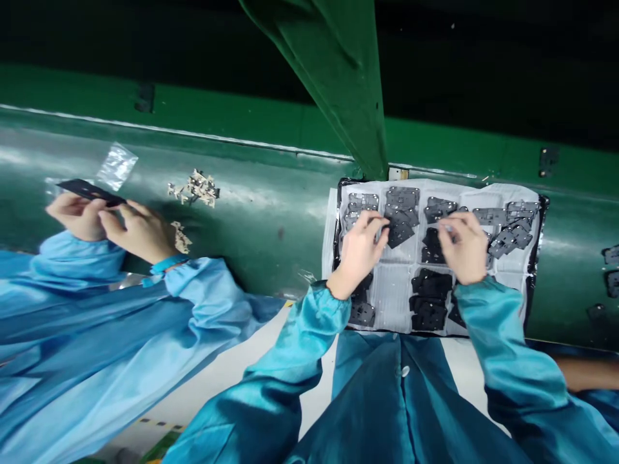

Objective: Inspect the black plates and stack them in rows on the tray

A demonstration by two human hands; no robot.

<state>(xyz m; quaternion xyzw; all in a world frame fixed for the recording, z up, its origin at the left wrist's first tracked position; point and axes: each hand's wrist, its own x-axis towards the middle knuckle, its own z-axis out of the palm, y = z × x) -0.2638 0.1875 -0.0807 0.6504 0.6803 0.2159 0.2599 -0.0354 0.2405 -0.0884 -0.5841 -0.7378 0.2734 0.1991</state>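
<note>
My left hand (360, 252) is over the left half of a shallow tray (394, 303) lined with whitish film. Its thumb and fingers are bent together in a pinch beside an overlapping pile of dark flat plates (400, 222); what they grip, if anything, I cannot make out. Over the tray's right half, my right hand (465, 250) is curled and smeared by motion. Its fingertips are close to more dark plates (432, 248), and I cannot tell whether they hold one. Stacked black plates (429, 299) lie in a front compartment of the tray.
At left, a co-worker's hands (130, 229) hold a black flat part (89, 191). Near them lie a clear plastic bag (117, 165) and a heap of small beige pieces (199, 188). A green post (360, 96) stands behind the tray. More dark parts (612, 270) lie at right.
</note>
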